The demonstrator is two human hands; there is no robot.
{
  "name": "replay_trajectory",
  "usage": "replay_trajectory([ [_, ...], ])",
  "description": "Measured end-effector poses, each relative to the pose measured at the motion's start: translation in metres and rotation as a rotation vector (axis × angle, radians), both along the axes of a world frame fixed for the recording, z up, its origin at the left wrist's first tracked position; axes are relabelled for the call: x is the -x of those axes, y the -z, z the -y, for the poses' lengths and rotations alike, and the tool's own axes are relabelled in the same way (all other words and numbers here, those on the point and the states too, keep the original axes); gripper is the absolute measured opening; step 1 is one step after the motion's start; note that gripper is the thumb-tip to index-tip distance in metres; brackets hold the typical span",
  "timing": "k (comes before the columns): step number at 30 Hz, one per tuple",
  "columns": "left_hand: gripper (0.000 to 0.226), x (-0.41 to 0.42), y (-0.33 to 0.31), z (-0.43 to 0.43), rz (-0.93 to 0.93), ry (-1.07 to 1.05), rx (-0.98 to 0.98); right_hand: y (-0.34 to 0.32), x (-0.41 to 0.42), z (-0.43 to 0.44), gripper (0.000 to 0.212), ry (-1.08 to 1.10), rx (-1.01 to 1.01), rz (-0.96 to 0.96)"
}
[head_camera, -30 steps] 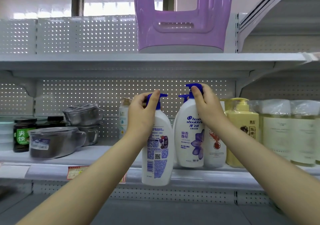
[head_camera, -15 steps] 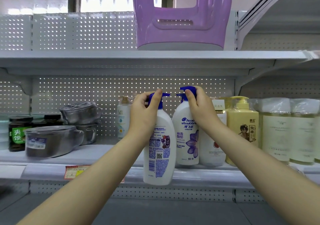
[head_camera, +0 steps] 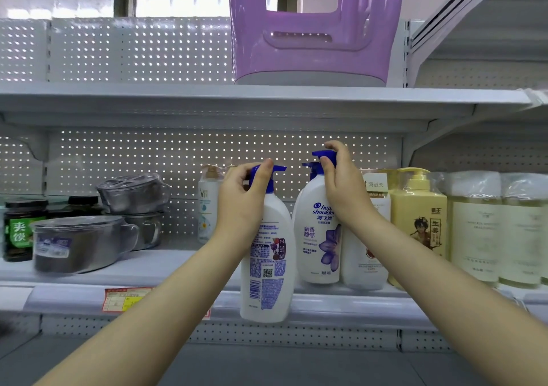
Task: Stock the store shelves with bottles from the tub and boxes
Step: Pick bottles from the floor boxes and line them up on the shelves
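My left hand (head_camera: 243, 204) grips the blue pump neck of a white shampoo bottle (head_camera: 268, 270), back label facing me; it hangs in front of the middle shelf (head_camera: 178, 267), its base below the shelf's front edge. My right hand (head_camera: 341, 190) grips the blue pump of a second white shampoo bottle (head_camera: 318, 246) with a purple flower, which stands on the shelf. Behind it another blue pump top (head_camera: 311, 167) shows. A white bottle (head_camera: 363, 262) with a red mark stands just right of it.
Yellow pump bottle (head_camera: 418, 225) and wrapped pale bottles (head_camera: 498, 231) fill the shelf's right. A slim white bottle (head_camera: 207, 207) stands at the back. Steel pots (head_camera: 86, 243) and dark jars (head_camera: 20, 231) sit left. A purple stool (head_camera: 311, 29) rests upside down on the upper shelf.
My right hand has pushed the purple-flower bottle back onto the shelf and a little left. My left hand still holds its bottle in front of the shelf edge, almost unmoved.
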State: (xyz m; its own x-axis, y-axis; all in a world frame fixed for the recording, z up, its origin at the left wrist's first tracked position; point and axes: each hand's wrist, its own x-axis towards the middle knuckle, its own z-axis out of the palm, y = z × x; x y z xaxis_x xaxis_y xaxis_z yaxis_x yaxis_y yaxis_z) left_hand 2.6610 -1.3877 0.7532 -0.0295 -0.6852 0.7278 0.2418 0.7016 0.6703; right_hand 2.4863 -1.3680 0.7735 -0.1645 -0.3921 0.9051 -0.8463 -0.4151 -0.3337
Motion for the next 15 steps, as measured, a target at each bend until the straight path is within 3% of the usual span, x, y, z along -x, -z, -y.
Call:
replay_trajectory([
  [7, 0.018, -0.0005, 0.0003, 0.0048, -0.012, 0.002, 0.005, -0.0018, -0.0048, 0.005, 0.03, 0.201, 0.04, -0.126],
  [15, 0.021, -0.0021, 0.0013, 0.0089, -0.004, -0.008, 0.04, 0.0025, -0.0048, 0.0092, 0.03, 0.228, -0.024, -0.217],
])
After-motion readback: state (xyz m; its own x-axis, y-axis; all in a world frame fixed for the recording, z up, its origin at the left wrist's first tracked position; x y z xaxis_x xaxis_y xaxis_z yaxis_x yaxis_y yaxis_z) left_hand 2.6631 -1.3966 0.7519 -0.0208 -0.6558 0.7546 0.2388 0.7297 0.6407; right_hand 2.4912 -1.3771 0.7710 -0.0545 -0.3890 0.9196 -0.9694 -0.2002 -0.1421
